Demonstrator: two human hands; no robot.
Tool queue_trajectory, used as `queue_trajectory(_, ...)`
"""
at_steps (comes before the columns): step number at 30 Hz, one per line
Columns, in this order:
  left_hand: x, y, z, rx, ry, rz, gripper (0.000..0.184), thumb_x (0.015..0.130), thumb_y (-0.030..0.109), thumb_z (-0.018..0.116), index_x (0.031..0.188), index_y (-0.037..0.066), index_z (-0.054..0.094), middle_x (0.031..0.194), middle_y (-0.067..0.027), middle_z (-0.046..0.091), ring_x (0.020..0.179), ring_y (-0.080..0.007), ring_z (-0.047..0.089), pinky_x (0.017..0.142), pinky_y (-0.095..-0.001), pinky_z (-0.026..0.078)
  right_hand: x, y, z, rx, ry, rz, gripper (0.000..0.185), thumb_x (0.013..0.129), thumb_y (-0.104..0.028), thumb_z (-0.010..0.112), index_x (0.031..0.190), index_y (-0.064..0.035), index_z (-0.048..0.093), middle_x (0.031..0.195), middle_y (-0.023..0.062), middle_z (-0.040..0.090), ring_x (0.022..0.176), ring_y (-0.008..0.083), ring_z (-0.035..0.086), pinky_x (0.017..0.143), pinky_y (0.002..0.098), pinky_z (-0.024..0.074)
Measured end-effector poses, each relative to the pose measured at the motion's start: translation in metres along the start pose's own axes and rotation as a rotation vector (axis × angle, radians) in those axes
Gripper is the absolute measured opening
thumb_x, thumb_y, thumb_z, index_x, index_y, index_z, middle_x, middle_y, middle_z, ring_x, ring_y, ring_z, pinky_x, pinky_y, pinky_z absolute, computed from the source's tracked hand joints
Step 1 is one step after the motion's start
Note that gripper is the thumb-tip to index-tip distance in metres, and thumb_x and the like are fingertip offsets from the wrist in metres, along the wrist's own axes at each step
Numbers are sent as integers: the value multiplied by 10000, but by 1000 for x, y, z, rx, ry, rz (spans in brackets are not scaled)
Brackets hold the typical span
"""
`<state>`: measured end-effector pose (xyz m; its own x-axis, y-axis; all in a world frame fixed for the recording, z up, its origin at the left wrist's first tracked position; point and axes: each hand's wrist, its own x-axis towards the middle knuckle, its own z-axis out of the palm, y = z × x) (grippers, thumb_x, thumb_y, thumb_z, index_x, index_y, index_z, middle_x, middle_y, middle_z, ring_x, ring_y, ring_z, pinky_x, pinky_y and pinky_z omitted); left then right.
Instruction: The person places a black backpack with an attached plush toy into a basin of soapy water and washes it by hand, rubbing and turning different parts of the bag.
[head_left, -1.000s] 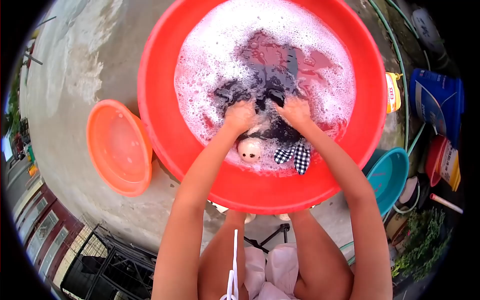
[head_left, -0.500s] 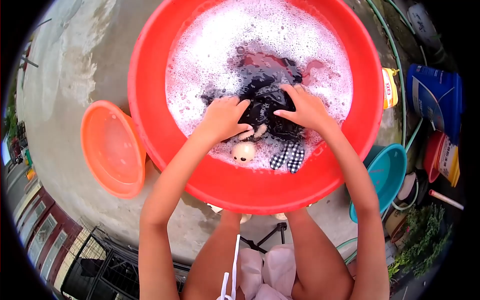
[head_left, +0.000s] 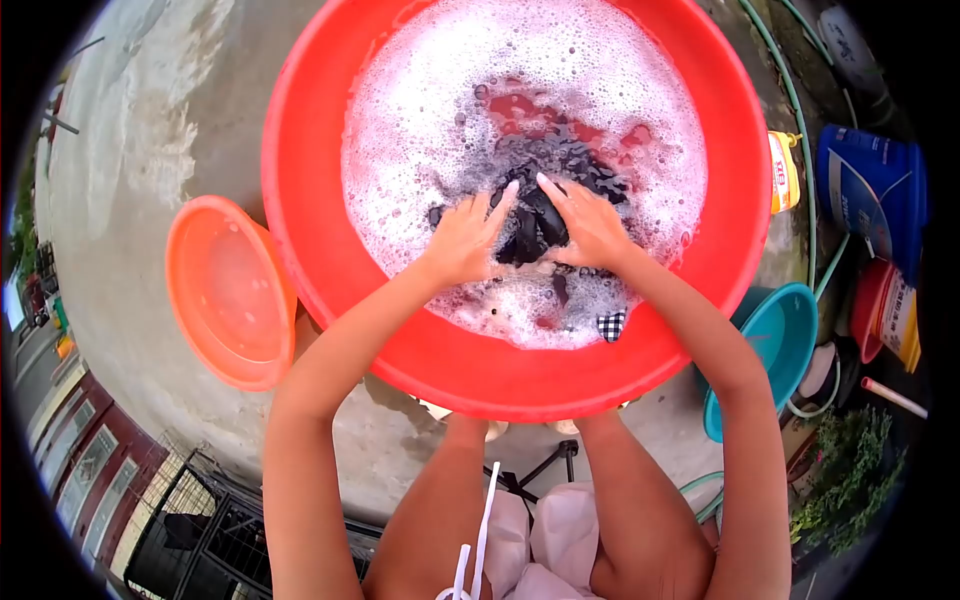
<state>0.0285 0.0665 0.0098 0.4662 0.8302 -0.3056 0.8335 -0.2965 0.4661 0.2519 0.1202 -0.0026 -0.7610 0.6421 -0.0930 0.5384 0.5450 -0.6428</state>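
A dark, wet cloth item (head_left: 535, 228) lies partly under foamy water in a big red basin (head_left: 510, 385). My left hand (head_left: 468, 238) rests against its left side with fingers stretched out and apart. On the other side, my right hand (head_left: 590, 228) presses the cloth, its fingers spread too. Water and suds hide parts of both hands. A black-and-white checked piece of fabric (head_left: 611, 325) pokes out of the foam near the basin's front. Foam mostly covers the small pale doll head, so only a dark eye spot shows.
An orange basin (head_left: 228, 300) stands left of the red one. On the right are a teal basin (head_left: 775, 345), a yellow-and-white package (head_left: 784, 172), a blue bucket (head_left: 868, 195) and a green hose (head_left: 800, 120). A black wire cage (head_left: 215, 530) stands at lower left.
The dark cloth has sunk lower and bunched between my hands, which have drawn closer together. The doll head and most of the checked fabric have gone under the foam.
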Motion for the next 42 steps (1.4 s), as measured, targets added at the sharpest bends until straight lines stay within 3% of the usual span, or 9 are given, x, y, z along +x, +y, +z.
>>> queue_trajectory(3,6,4,-2,-97,-194,-237,946,637,521,673,1345,45,263,1222,-260,415,973,-343,542,723,-421,475,10,-5,4,-36,-140,191,1041,579,-398,736,1393,-107,157,1059,243,505,1027,394,481,844,440,414)
queue_trajectory(4,0,-8,29,-71,139,-106,899,656,535,659,1320,48,298,1142,-253,502,916,-324,593,709,-420,488,14,-10,2,-41,-191,242,1045,609,-457,707,1401,-106,122,1090,268,506,1076,400,461,867,438,407)
queue_trajectory(7,9,-22,45,-120,8,-60,781,682,511,660,1252,46,396,916,-188,617,760,-332,619,622,-410,492,12,16,43,-68,-298,363,1014,655,-520,658,1403,-101,116,1193,254,476,1132,395,435,893,436,402)
queue_trajectory(8,14,-19,39,-217,1,-152,635,714,503,624,1121,30,506,792,-172,630,769,-326,615,654,-408,487,12,15,48,-224,-10,187,929,692,-567,601,1383,-85,208,1269,199,450,1170,329,437,930,412,386)
queue_trajectory(15,39,-20,20,-81,-285,-459,601,772,565,494,875,-11,635,878,-196,618,835,-336,594,776,-404,462,64,15,22,-307,-469,437,370,862,-308,410,1086,-65,576,1177,167,537,963,261,587,832,374,462)
queue_trajectory(24,32,-23,-7,-295,-68,-319,612,733,525,585,1012,-20,558,938,-222,602,890,-375,571,802,-432,449,48,13,-19,295,-234,443,713,787,-524,519,1285,-33,379,1196,221,497,1142,352,450,962,405,349)
queue_trajectory(31,19,-17,-44,-197,196,-13,872,643,441,709,1265,-36,326,1211,-227,435,1128,-350,423,948,-410,339,-16,10,-51,-146,-170,-90,974,615,-439,726,1367,-60,236,1379,202,254,1237,359,316,1011,422,288)
queue_trajectory(37,33,-2,3,-327,351,13,1108,606,484,730,1346,-80,129,1289,-272,347,1197,-377,355,1006,-426,278,-10,27,-21,-107,-19,-104,1043,589,-453,739,1369,-24,194,1386,201,239,1256,369,286,1039,435,252)
queue_trajectory(42,55,10,9,-513,514,-155,1128,607,405,766,1369,-45,67,1263,-284,389,1146,-393,429,957,-407,352,5,27,14,172,151,119,1035,637,-246,725,1394,-12,60,1365,232,295,1251,336,335,1021,381,290)
